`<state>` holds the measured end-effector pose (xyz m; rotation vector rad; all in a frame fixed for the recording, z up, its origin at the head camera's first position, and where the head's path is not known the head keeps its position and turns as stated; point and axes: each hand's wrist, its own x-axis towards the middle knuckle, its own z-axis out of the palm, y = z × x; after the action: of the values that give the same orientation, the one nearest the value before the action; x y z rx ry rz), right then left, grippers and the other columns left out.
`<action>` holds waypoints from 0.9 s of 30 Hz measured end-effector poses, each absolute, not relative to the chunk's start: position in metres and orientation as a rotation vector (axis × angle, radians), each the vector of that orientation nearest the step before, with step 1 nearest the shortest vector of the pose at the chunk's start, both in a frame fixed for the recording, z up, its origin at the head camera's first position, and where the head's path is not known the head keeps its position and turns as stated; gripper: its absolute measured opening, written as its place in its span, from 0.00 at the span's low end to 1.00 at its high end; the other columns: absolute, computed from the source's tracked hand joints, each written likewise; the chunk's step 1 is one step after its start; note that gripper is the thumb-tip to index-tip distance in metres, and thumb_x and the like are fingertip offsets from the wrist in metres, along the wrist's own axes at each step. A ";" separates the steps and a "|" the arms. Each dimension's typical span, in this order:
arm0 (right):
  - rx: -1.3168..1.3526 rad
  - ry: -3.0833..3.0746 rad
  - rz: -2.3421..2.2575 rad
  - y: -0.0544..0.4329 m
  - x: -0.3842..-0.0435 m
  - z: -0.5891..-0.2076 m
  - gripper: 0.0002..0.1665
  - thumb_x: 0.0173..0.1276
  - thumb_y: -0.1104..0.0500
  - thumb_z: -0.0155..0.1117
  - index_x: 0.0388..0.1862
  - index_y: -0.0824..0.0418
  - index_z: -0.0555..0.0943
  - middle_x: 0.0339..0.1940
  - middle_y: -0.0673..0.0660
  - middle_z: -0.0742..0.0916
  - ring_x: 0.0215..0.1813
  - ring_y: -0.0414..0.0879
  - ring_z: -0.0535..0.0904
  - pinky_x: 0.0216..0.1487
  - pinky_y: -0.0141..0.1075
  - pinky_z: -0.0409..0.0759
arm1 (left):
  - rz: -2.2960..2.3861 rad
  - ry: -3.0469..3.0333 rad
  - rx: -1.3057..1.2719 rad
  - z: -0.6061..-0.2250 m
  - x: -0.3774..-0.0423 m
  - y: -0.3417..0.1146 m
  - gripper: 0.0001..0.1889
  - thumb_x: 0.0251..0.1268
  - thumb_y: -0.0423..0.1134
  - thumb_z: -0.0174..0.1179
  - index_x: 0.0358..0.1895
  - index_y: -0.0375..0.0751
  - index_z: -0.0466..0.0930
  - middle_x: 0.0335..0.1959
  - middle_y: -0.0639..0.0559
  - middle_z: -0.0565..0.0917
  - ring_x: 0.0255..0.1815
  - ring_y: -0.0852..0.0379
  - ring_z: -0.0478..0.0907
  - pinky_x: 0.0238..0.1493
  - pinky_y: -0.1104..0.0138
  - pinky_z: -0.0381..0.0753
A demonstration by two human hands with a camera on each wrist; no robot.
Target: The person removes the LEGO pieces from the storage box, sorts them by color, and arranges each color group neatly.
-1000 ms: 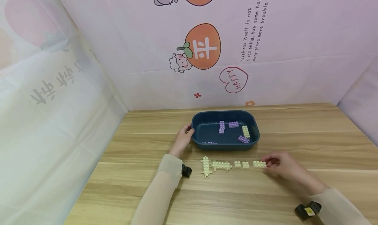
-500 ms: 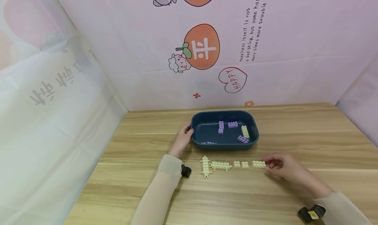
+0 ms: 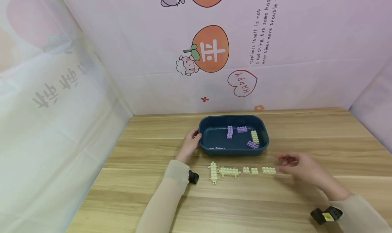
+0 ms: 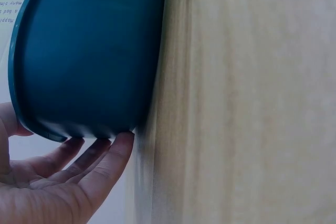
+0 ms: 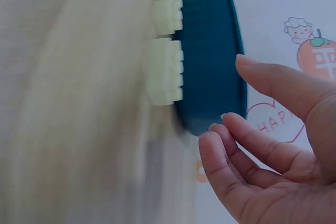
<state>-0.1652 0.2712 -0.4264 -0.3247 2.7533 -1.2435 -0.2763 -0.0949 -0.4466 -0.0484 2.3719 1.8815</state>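
A dark blue tray (image 3: 234, 152) stands on the table, its left end gripped by my left hand (image 3: 190, 144). In the left wrist view the thumb is at the rim and the fingers (image 4: 105, 169) press the outer wall. My right hand (image 3: 301, 166) hovers just right of a pale yellow long brick (image 3: 269, 170), fingers loosely bent and holding nothing. Left of that brick lie two small pale yellow square bricks (image 3: 254, 170). Farther left are two long pale yellow pieces with side clips, one crosswise (image 3: 229, 171) and one lengthwise (image 3: 213, 172).
Inside the tray are several purple bricks (image 3: 242, 129) and a pale yellow brick (image 3: 255, 136). The wooden table (image 3: 245, 205) runs back to a printed cloth wall (image 3: 171, 90), with cloth on the left side (image 3: 76, 124) too.
My right hand has let go of the long pale yellow brick and moved slightly up and to the right. The left hand and the tray stay put.
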 end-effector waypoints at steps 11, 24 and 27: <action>-0.248 2.799 -1.266 0.260 -0.178 -0.401 0.31 0.63 0.50 0.70 0.58 0.68 0.77 0.50 0.64 0.83 0.41 0.31 0.76 0.41 0.24 0.78 | 1.874 2.383 -0.016 -0.447 -0.276 -0.095 0.22 0.76 0.39 0.46 0.69 0.38 0.66 0.66 0.41 0.73 0.63 0.47 0.72 0.57 0.58 0.78; -0.161 2.819 -1.382 0.235 -0.191 -0.388 0.32 0.63 0.45 0.69 0.57 0.66 0.79 0.46 0.61 0.86 0.40 0.33 0.79 0.40 0.22 0.79 | 1.873 2.354 0.001 -0.435 -0.270 -0.094 0.23 0.77 0.37 0.46 0.70 0.33 0.64 0.66 0.36 0.71 0.64 0.44 0.71 0.57 0.56 0.78; -0.149 2.820 -1.386 0.228 -0.195 -0.387 0.33 0.62 0.43 0.69 0.57 0.65 0.78 0.47 0.62 0.86 0.43 0.37 0.79 0.40 0.24 0.79 | 1.854 2.350 0.005 -0.421 -0.262 -0.093 0.23 0.76 0.36 0.46 0.70 0.31 0.63 0.67 0.34 0.70 0.65 0.42 0.70 0.59 0.55 0.77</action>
<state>-0.1949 0.2283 -0.3871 -0.1489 2.8196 -1.3860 -0.2618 -0.0931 -0.4211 0.0049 2.3502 1.8537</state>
